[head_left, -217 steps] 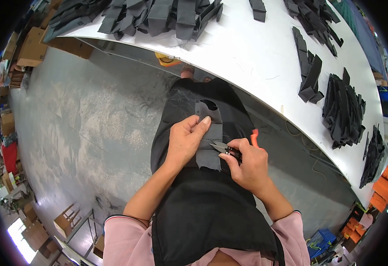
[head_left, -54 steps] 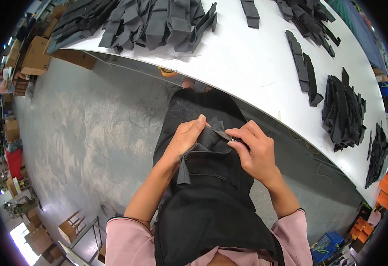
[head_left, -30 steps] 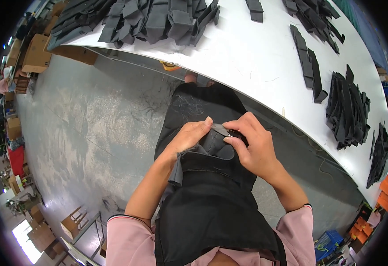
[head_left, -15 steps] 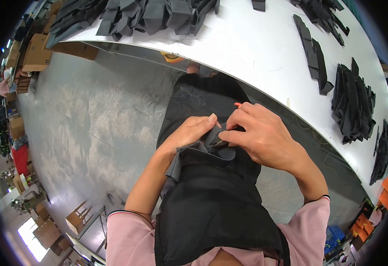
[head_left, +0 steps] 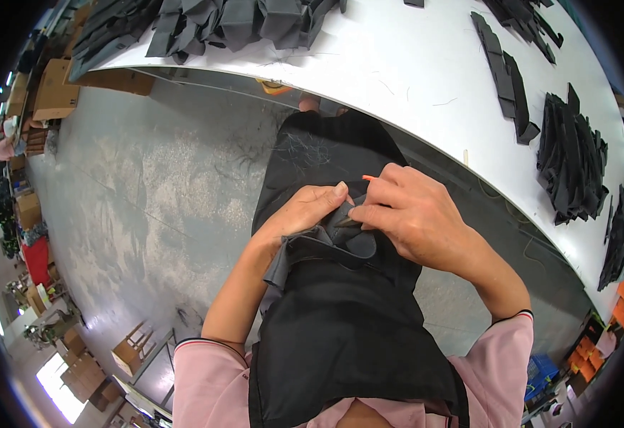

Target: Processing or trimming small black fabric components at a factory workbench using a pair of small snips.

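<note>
Now the right hand (head_left: 412, 210) has rolled over compared with a second ago: its back faces up, covering most of the thread snips (head_left: 347, 223) gripped in its fingers, and their orange loop (head_left: 369, 177) shows at its far left. The left hand (head_left: 310, 208) keeps a narrow pinch on the dark grey fabric strip (head_left: 362, 246), which lies bunched above the black apron (head_left: 354, 342), one end near the left wrist. Whether the blades touch the cloth, I cannot tell.
</note>
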Action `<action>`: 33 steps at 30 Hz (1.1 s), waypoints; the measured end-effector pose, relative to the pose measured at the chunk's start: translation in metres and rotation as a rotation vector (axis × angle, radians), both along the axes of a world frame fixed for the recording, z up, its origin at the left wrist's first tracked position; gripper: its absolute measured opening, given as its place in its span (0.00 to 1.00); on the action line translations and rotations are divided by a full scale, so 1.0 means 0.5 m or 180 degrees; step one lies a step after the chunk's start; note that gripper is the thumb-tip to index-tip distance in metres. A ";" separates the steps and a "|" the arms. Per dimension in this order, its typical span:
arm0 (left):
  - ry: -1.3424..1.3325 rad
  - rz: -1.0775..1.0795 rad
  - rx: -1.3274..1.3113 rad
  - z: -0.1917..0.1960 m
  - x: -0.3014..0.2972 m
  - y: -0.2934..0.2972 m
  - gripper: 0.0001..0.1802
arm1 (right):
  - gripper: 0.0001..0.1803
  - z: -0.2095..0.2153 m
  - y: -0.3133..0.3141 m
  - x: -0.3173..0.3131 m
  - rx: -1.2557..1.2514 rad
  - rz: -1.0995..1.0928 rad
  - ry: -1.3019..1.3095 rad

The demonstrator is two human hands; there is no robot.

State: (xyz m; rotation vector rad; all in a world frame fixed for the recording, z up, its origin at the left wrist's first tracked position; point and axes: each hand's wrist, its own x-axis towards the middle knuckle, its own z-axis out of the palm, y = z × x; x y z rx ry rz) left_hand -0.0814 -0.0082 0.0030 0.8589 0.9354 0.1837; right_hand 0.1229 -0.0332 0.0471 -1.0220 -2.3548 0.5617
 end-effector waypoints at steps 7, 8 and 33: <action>0.0001 -0.0021 0.0105 -0.005 0.000 0.000 0.25 | 0.13 0.011 -0.004 0.006 -0.0275 0.0115 0.0014; 0.0014 -0.0034 0.0106 -0.005 0.001 0.000 0.25 | 0.13 0.013 -0.004 0.006 -0.0275 0.0102 0.0010; -0.0069 0.0073 -0.0030 -0.023 -0.012 -0.004 0.25 | 0.14 -0.013 -0.029 -0.005 -0.0437 -0.0338 0.0492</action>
